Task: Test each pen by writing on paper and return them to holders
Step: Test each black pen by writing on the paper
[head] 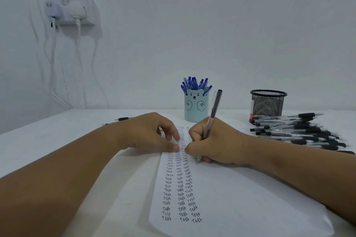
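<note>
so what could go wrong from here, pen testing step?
1. The pile of black pens lies loose beside the right forearm; a sweep of that arm could roll some off the table.
2. The left hand pins the paper with fingertips only, so it may slip under the black pen that the right hand grips.
3. The mesh holder appears empty and light; dropping pens in could tip it.

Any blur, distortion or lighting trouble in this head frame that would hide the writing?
Head view: dim, bluish, even light, no glare; wide-angle bending bows the paper edges; the black pen pile at right is smeared; near "Test" rows read sharply, far rows by the left hand and right hand are too small to read.
</note>
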Action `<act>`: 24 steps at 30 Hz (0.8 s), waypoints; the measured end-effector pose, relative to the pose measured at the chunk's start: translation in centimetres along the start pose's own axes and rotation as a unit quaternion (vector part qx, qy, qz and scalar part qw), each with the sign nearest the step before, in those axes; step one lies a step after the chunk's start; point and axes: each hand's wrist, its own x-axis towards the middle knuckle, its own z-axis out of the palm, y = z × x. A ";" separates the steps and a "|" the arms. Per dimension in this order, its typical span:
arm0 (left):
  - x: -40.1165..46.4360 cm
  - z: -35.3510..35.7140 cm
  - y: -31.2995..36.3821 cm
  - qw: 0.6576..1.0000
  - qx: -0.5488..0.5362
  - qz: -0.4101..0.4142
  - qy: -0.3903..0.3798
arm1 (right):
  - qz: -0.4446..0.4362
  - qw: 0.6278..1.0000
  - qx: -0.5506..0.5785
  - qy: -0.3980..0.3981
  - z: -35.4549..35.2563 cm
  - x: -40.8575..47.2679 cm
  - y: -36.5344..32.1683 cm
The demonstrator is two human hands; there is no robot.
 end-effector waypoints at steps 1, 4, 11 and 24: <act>0.0 0.0 0.0 1.000 0.001 0.000 0.000 | 0.000 1.000 -0.004 -0.003 0.0 0.0 0.0; 0.0 -0.1 0.0 1.000 0.001 -0.001 -0.003 | -0.002 1.000 -0.014 -0.005 0.1 0.0 -0.1; 0.0 0.0 -0.1 1.000 -0.004 0.000 -0.006 | -0.010 1.000 -0.024 -0.004 0.0 -0.2 -0.1; 0.1 -0.1 -0.1 1.000 -0.010 0.002 -0.007 | -0.002 1.000 -0.012 -0.001 -0.2 -0.1 0.0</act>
